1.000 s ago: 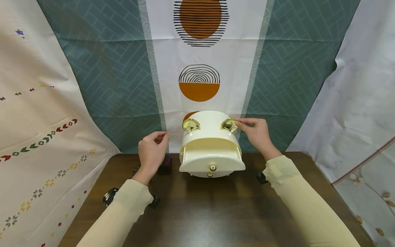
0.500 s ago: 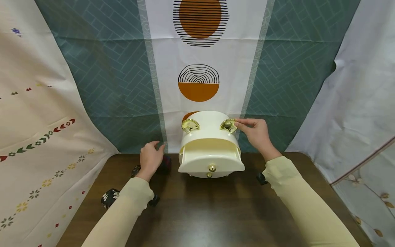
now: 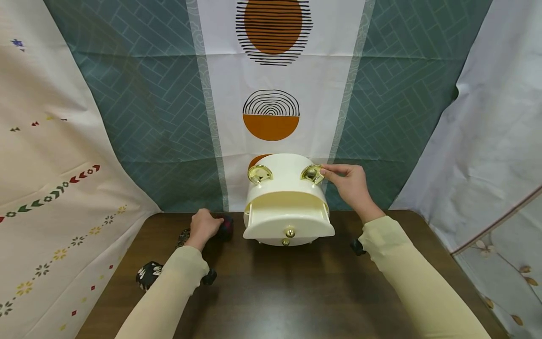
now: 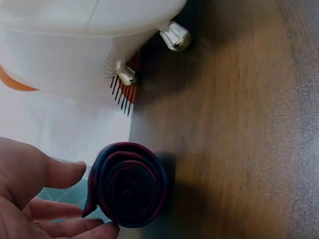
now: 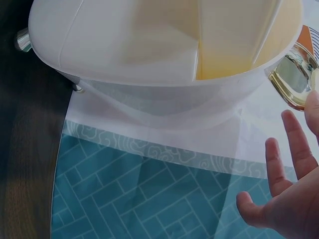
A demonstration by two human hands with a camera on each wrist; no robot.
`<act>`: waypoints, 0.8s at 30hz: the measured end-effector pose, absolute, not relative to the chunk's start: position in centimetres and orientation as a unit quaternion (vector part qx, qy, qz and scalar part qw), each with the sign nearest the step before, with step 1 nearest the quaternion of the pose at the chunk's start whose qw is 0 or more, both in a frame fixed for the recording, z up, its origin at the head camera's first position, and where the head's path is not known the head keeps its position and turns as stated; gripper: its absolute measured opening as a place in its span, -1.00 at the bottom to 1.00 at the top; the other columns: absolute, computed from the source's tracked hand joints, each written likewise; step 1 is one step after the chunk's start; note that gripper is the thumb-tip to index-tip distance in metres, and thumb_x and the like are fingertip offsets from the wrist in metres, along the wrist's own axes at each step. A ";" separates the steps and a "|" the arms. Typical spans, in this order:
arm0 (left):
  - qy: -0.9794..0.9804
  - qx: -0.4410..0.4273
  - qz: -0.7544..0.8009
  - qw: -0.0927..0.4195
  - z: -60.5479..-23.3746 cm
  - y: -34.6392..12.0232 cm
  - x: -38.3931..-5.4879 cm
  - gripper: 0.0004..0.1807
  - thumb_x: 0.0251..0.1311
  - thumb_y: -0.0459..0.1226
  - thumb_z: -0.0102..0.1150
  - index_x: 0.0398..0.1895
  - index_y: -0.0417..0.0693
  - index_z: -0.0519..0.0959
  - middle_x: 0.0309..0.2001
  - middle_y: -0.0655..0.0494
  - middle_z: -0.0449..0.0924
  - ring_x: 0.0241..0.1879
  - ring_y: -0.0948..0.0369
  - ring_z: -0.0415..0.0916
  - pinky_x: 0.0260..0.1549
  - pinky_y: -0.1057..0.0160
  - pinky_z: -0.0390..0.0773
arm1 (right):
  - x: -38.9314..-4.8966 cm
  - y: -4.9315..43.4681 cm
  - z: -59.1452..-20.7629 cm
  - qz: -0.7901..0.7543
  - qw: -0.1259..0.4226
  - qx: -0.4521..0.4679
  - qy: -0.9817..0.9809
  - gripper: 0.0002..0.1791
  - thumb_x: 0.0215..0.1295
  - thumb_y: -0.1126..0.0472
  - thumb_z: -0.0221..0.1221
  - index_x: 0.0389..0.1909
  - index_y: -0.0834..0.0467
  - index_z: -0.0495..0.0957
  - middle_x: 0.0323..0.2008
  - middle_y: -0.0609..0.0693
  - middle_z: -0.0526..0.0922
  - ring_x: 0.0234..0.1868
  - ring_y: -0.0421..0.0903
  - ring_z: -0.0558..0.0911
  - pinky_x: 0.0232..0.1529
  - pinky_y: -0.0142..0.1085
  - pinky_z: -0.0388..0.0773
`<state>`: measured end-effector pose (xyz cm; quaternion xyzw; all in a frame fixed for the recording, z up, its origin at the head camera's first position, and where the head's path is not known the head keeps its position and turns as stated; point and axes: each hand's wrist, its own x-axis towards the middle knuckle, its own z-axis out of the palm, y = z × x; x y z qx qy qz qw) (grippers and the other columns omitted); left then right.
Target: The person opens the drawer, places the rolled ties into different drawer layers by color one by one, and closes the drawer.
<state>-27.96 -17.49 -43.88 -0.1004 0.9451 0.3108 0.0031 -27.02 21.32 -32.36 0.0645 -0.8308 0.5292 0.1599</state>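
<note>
A cream-white rounded drawer box [image 3: 284, 170] stands at the back of the table on small metallic legs. Its upper drawer [image 3: 267, 229] is pulled out, with a gold knob on the front. Two gold dome-like pieces sit on top. My right hand [image 3: 350, 186] pinches the edge of the right gold piece [image 3: 310, 174] between thumb and index finger, the other fingers spread. To the box's left, my left hand [image 3: 202, 228] is at a dark blue and red rolled cloth [image 4: 130, 186]. The thumb is apart from the roll; the fingertips reach its far side, and contact is unclear.
A black floral-patterned bundle [image 3: 148, 275] lies at the table's left edge, beside my left forearm. Another dark patterned item [image 3: 182, 238] is partly hidden behind the left hand. A hanging cloth [image 3: 161, 117] rises right behind the brown table [image 3: 271, 292].
My left hand has lowered from beside the box to the rolled cloth, its fingers parting on the way. My right hand keeps its place on the gold piece.
</note>
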 end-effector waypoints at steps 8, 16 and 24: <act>0.938 -0.116 0.324 0.043 -44.6 -17.9 -28.2 -0.45 0.04 0.01 0.29 -0.18 -0.32 0.50 -0.19 -0.24 0.54 -0.25 -0.07 0.51 -0.44 0.14 0.49 | -27.0 21.4 -32.3 0.527 0.162 0.065 -0.831 -0.64 0.12 -0.06 0.29 -0.12 0.04 0.68 -0.10 0.06 0.70 0.06 -0.11 0.58 0.01 -0.13 0.58; 0.922 -0.127 0.347 0.118 -44.8 -17.7 -28.1 -0.47 -0.07 0.13 0.35 -0.65 -0.04 0.31 -0.76 0.15 0.18 -0.75 0.20 0.19 -0.71 0.26 0.32 | -27.0 21.4 -32.2 0.527 0.164 0.066 -0.831 -0.64 0.11 -0.06 0.29 -0.13 0.04 0.69 -0.10 0.05 0.70 0.06 -0.11 0.58 0.02 -0.12 0.57; 0.929 -0.116 0.338 0.092 -44.8 -17.8 -27.6 -0.40 -0.25 0.10 0.46 -0.40 -0.20 0.48 -0.44 0.02 0.35 -0.39 0.08 0.33 -0.57 0.25 0.36 | -27.1 21.4 -32.4 0.530 0.158 0.059 -0.831 -0.63 0.10 -0.08 0.29 -0.13 0.04 0.69 -0.10 0.04 0.70 0.07 -0.10 0.57 0.03 -0.11 0.56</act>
